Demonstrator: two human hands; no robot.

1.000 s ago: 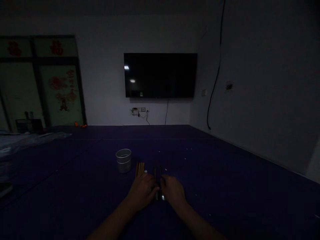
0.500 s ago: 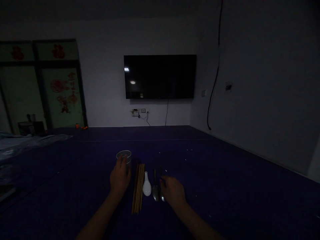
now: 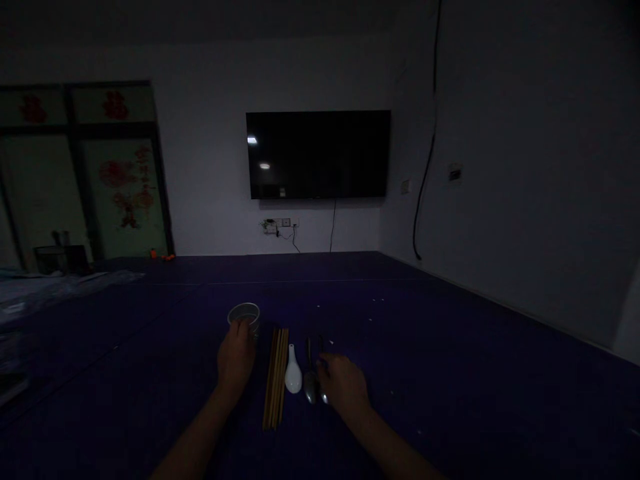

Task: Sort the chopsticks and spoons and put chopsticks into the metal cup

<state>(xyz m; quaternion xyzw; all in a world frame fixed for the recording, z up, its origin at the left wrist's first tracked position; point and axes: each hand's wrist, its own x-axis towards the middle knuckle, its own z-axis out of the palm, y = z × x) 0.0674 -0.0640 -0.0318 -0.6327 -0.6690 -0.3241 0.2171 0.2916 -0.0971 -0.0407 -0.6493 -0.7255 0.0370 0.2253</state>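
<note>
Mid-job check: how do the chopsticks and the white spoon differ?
The chopsticks are brownish; the white spoon is white. The chopsticks are several straight sticks side by side, whereas the white spoon is one piece with a rounded bowl. The chopsticks also look clearly longer than the white spoon. Both lie on the dark surface.

Over the feed I see dull metal on the near cup (image 3: 244,312), matt wood on the chopsticks (image 3: 275,380), a smooth, glossy white spoon (image 3: 293,379) and shiny metal spoons (image 3: 310,389) to its right; beyond, a glossy television (image 3: 320,157) and, far left, crinkled plastic sheeting (image 3: 87,283).
</note>
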